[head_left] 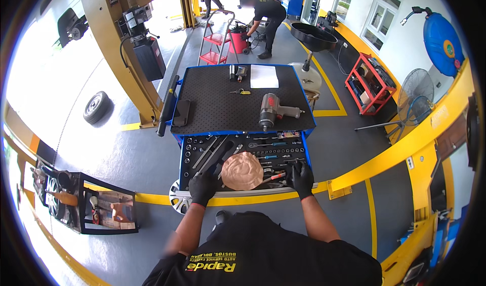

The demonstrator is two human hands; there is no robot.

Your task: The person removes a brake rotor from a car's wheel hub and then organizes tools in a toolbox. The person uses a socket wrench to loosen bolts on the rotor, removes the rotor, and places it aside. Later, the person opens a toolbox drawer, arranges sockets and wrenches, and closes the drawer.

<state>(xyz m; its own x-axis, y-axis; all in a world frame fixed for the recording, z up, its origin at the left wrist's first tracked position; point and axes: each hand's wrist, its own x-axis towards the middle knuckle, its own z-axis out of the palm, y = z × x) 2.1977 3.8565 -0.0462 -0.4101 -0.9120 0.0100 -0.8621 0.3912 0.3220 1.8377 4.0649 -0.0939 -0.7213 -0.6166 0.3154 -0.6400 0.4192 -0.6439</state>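
Note:
My left hand (203, 186), in a black glove, is at the left front corner of an open tool drawer (268, 191). Its fingers are curled, and a long dark shape runs inward beside them; what they grip is unclear against the black lining. At the right front corner, my right hand (300, 179), also gloved in black, has bent fingers over the tools; anything inside them is hidden. Sockets (289, 151), a ratchet (259, 145) and a red-handled tool (274, 177) lie in the drawer. Part of its middle is covered from view.
On the cart top (212, 98) lie an impact wrench (271, 111), a black phone-like case (181, 113), a key (242, 91) and white paper (264, 77). A lift post (114, 48) rises left, a yellow beam (374, 170) right. A co-worker (268, 15) bends beyond a stepladder (217, 39).

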